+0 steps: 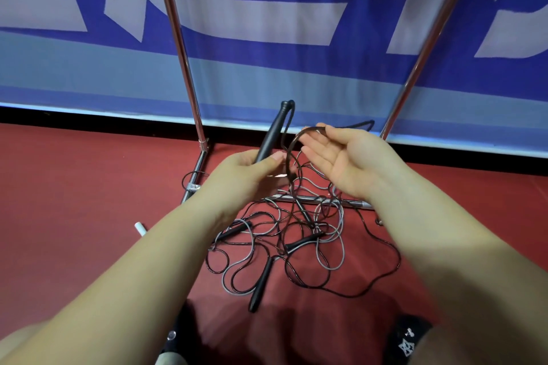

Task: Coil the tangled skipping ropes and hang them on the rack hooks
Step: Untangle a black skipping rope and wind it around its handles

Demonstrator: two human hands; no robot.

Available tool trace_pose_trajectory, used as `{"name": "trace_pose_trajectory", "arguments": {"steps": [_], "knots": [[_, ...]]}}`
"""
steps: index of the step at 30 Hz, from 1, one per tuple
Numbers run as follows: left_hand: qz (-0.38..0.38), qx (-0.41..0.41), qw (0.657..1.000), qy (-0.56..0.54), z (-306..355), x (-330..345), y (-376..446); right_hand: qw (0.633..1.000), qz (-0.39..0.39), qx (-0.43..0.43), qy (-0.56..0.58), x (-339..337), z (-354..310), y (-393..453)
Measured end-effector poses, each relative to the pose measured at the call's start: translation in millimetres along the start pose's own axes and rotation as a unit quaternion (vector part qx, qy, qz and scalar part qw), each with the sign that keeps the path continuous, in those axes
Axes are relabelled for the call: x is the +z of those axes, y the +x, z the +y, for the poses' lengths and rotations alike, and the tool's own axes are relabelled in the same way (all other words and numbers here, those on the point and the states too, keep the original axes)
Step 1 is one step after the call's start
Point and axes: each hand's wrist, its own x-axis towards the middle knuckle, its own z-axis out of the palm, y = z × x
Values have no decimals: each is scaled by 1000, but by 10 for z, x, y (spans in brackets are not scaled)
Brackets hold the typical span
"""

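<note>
My left hand [249, 170] grips a black skipping-rope handle [274, 129] that points up and away. Its black cord [292, 147] arcs over to my right hand [341, 154], which is palm up and pinches the cord between thumb and fingertips. Below the hands a tangle of black and grey ropes [296, 243] lies on the red floor, with several black handles in it, one handle [261, 284] nearest me. The chrome rack [178, 38] stands behind the pile; its hooks are out of view.
The rack's two slanted uprights rise left and right [427, 47], and its base bar [314, 198] crosses under the ropes. A blue and white banner [281, 24] stands behind. A small white tube [140, 228] lies on the floor at left. My shoes show at the bottom edge.
</note>
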Motion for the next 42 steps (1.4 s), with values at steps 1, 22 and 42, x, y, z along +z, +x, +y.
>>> {"name": "trace_pose_trajectory", "arguments": {"steps": [1,22,42], "knots": [[-6,4,1000,5,4,10,-3,1000,-3,-2,4,-4,-2,4],[126,51,971,-196,184,-143,39,622,-147,-121,-759,-148,247,-33],[17,28,999,3,-59,42,17,998,-43,1,-56,-22,43,55]]}}
